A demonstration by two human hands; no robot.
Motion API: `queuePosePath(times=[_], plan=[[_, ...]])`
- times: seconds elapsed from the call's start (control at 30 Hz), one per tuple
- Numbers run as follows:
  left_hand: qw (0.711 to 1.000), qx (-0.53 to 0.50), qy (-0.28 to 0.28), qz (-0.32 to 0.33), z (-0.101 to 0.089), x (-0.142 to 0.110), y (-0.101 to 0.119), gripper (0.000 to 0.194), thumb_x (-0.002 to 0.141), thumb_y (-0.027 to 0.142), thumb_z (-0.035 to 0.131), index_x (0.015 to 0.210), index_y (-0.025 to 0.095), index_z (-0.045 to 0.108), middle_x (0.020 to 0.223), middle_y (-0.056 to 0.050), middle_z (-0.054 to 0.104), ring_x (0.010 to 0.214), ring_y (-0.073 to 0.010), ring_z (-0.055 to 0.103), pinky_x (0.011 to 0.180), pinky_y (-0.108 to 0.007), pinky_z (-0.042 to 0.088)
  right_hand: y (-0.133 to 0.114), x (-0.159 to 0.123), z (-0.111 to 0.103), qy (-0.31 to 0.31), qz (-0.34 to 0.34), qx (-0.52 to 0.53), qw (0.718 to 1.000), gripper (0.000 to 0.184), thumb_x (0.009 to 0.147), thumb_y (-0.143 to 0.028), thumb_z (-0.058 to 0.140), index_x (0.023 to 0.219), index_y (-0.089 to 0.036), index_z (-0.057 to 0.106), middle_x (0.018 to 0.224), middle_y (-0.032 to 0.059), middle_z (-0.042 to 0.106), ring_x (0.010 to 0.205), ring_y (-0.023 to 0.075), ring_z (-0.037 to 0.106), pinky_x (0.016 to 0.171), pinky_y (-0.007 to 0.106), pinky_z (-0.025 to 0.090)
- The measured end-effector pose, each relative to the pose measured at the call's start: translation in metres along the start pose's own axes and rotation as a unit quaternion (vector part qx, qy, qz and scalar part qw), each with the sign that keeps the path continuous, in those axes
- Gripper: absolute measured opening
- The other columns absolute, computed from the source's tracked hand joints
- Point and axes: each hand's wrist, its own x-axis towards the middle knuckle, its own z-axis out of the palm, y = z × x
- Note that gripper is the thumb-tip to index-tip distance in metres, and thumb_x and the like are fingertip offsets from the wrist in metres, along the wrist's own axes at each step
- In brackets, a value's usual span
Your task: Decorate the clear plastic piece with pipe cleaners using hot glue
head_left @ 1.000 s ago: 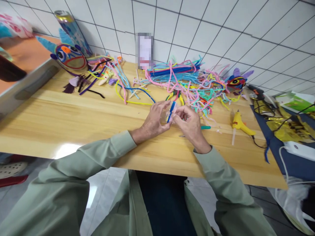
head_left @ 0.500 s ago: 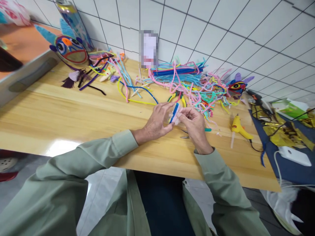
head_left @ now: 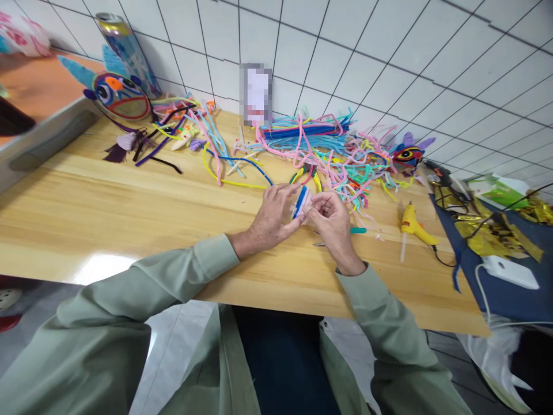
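My left hand (head_left: 271,218) and my right hand (head_left: 329,217) meet over the middle of the wooden table (head_left: 108,213). Both pinch a small craft piece (head_left: 300,202) of blue and pale pink pipe cleaner held between their fingertips. Behind the hands lies a tangled heap of coloured pipe cleaners (head_left: 328,150). Scissors with a teal handle (head_left: 349,231) lie on the table just right of my right hand, partly hidden by it.
A yellow glue gun (head_left: 412,226) lies to the right with its cord. A dark mat (head_left: 496,253) holds gold foil and a white adapter (head_left: 512,272). Two pipe-cleaner masks (head_left: 118,95) (head_left: 408,153) sit at the back, beside a tall can (head_left: 125,49).
Both hands stay together on the craft piece with only small finger shifts. The view has swung slightly.
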Motion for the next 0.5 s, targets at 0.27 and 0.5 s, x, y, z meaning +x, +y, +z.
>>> queuePosePath(times=[0.27,0.5], plan=[[1.0,0.007,-0.02,-0.014,0.0,-0.0008,-0.0017,0.056,0.108,0.04,0.058,0.157,0.021,0.041,0.146,-0.017,0.058,0.137,-0.0314,0.053,0.119,-0.054,0.045,0.0018,-0.0034,0.0003,-0.01,-0.026,-0.015,1.0,0.018,0.087,-0.024,0.074,0.105,-0.026,0.071,0.075,-0.0064,0.052,0.063,0.0124,0.048,0.056,0.027,0.042],[0.999,0.005,-0.026,-0.02,-0.0002,-0.0008,0.0002,0.051,0.109,0.039,0.055,0.154,0.02,0.043,0.147,-0.017,0.059,0.137,-0.031,0.052,0.118,-0.053,0.045,0.0027,-0.0041,-0.0009,-0.006,-0.084,-0.068,0.994,0.018,0.091,-0.023,0.071,0.108,-0.027,0.074,0.08,-0.0046,0.054,0.069,0.0139,0.051,0.064,0.03,0.044]])
